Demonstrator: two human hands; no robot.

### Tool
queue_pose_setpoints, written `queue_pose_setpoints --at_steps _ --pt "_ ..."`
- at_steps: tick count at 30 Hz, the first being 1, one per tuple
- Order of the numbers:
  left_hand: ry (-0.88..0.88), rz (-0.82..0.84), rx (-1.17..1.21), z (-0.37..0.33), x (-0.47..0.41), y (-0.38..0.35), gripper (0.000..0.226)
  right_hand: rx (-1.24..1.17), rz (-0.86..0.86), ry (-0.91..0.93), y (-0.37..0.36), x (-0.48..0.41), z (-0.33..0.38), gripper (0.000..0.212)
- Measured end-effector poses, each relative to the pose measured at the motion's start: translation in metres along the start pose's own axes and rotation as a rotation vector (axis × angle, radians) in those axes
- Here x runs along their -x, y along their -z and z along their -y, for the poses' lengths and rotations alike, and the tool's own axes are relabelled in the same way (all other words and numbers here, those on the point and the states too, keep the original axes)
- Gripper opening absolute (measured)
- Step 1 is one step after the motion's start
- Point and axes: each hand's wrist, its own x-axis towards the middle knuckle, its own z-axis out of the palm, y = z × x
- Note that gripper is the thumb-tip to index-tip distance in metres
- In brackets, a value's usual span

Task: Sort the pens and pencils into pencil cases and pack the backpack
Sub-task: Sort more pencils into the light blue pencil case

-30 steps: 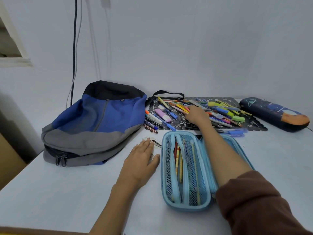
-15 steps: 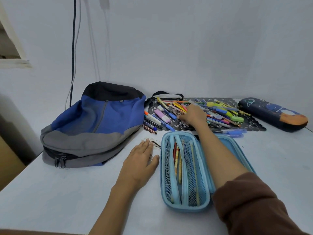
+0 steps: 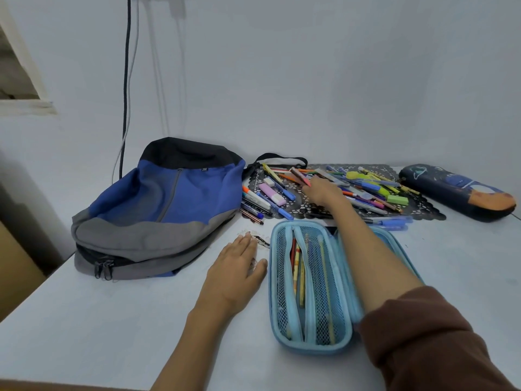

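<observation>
White table (image 3: 84, 320); open blue pencil case (image 3: 310, 342) lengthwise toward wall.

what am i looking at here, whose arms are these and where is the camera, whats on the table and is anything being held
No machine here: the arms belong to a person, and the one camera sits on their head, looking forward and down at a white table. The left hand lies flat and empty beside an open light blue pencil case with a few pencils inside. The right hand reaches into a pile of pens and pencils on a black mat, its fingers closed around a few pink and red ones. A blue and grey backpack lies to the left, and a closed dark pencil case to the right.
</observation>
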Motion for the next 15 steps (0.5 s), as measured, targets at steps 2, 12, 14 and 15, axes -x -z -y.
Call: queue_pose_setpoints --at_steps 2,12,14,15 --pt "0.001 -0.002 0.001 0.000 0.000 0.000 0.059 -0.281 0.002 -0.009 0.003 -0.005 -0.004 0.012" --pt "-0.006 -0.007 0.035 0.003 -0.001 0.000 0.058 -1.480 0.004 0.117 0.054 0.034 0.014 0.017" --pt "0.024 -0.034 0.183 0.002 0.000 0.001 0.059 -1.595 -0.036 0.180 0.068 0.048 0.025 0.023" --pt "0.067 -0.070 0.351 0.001 0.001 0.004 0.056 -1.644 -0.053 0.221 0.075 0.057 0.032 0.025"
